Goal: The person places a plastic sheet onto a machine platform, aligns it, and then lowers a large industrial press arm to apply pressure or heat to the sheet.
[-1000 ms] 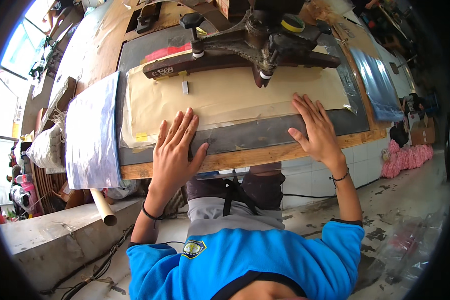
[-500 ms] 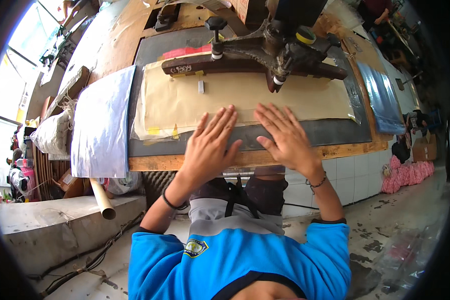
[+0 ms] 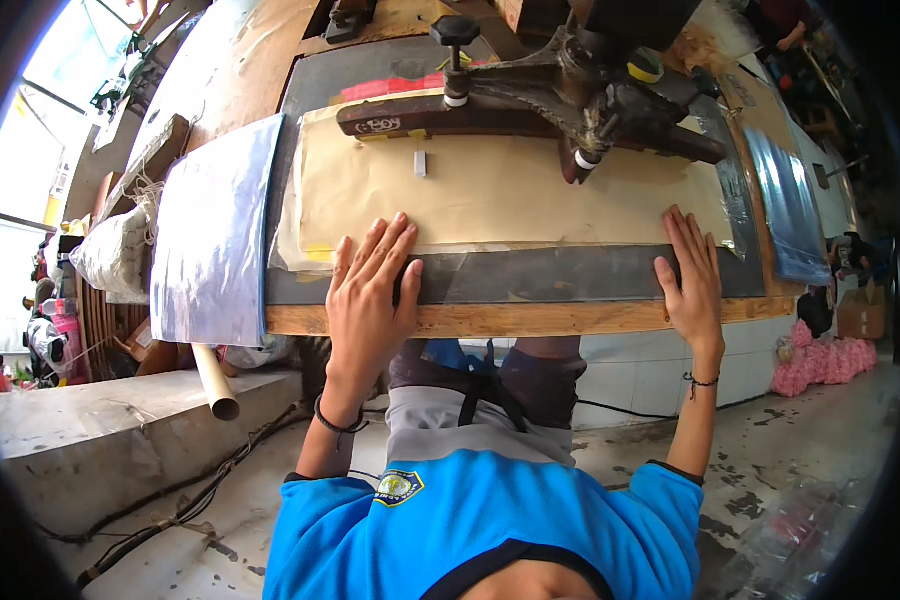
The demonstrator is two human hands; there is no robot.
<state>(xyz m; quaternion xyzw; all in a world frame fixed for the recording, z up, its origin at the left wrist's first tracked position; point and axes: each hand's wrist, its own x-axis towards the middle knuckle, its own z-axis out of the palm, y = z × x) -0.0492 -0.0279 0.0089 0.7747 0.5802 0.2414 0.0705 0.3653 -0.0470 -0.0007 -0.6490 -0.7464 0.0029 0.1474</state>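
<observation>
Both hands are lying flat with released grip, the left hand (image 3: 370, 290) at seven o'clock and the right hand (image 3: 692, 280) at four o'clock of the tan sheet (image 3: 510, 195) on the tabletop (image 3: 530, 318).

A paper sheet (image 3: 510, 195) lay on a mat (image 3: 570, 275) atop the workbench (image 3: 510, 320), with a press arm (image 3: 560, 100) across its far edge. The left hand (image 3: 370, 295) rested flat on the sheet's near left edge, the right hand (image 3: 692, 280) at its near right corner. A stack of plastic sheets (image 3: 215, 235) lay to the left; a cardboard tube (image 3: 213, 380) stuck out below it.
</observation>
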